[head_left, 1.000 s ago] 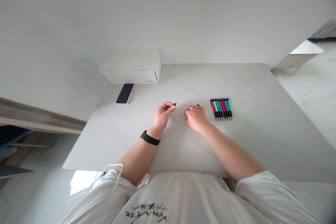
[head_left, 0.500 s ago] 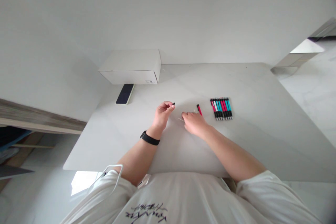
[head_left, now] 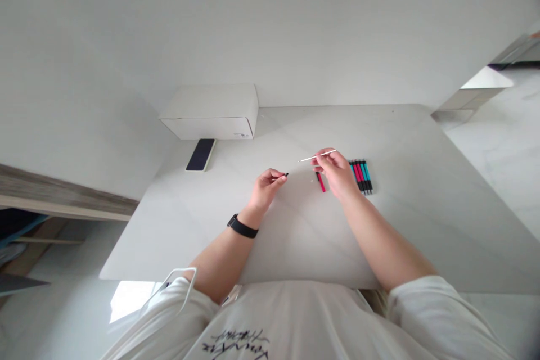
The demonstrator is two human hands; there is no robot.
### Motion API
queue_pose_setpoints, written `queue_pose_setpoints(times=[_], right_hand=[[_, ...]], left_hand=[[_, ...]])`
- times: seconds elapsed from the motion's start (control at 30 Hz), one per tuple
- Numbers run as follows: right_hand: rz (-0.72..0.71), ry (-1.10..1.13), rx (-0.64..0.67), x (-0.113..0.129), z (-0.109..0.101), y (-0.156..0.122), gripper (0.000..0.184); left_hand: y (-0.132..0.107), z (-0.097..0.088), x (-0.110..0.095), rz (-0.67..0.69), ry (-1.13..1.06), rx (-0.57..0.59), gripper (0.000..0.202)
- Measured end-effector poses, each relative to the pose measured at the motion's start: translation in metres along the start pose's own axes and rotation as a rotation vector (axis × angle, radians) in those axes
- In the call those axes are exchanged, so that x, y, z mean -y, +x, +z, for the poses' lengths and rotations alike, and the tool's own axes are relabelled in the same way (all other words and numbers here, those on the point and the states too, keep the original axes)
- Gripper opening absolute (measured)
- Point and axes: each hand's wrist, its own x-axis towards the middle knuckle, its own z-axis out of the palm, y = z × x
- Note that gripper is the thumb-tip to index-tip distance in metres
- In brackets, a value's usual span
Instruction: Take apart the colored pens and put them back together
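At the far left of the white stone-look table (head_left: pixel 405 180), your phone (head_left: pixel 201 154) lies face up, its dark screen showing, just below a white cardboard box (head_left: pixel 208 121) that stands against the wall. Your left hand (head_left: pixel 265 190), with a black watch band (head_left: pixel 242 227) on the wrist, is closed in a pinch on a small black piece (head_left: pixel 286 174), which barely pokes out past your fingertips. Just to the right, a slim red pen barrel (head_left: pixel 321 182) with a dark end lies on the table beside a tiny pale bit (head_left: pixel 313 180). Your right hand (head_left: pixel 335 171) is raised above the table, pinching a thin white rod (head_left: pixel 317 156) that points left. Beyond it, a tight row of black, teal and pink pens (head_left: pixel 360 176) lies side by side, partly hidden by that hand.
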Motion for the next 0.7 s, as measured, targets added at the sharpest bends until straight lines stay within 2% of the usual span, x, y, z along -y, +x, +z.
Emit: queue_pose_setpoints(times=[0.17,0.33,0.7], right_hand=[[0.058,0.024,-0.015,-0.010,-0.006,-0.011,0.038],[0.065,0.025,-0.057,-0.027,0.000,-0.027,0.039],[0.030,-0.006,0.013,-0.028,0.008,-0.033,0.039]], left_hand=[[0.000,0.002,0.003,0.004,0.028,0.024,0.031],[-0.001,0.001,0.004,0.031,0.081,0.034,0.030],[-0.005,0.003,0.003,0.063,0.168,0.048,0.032]])
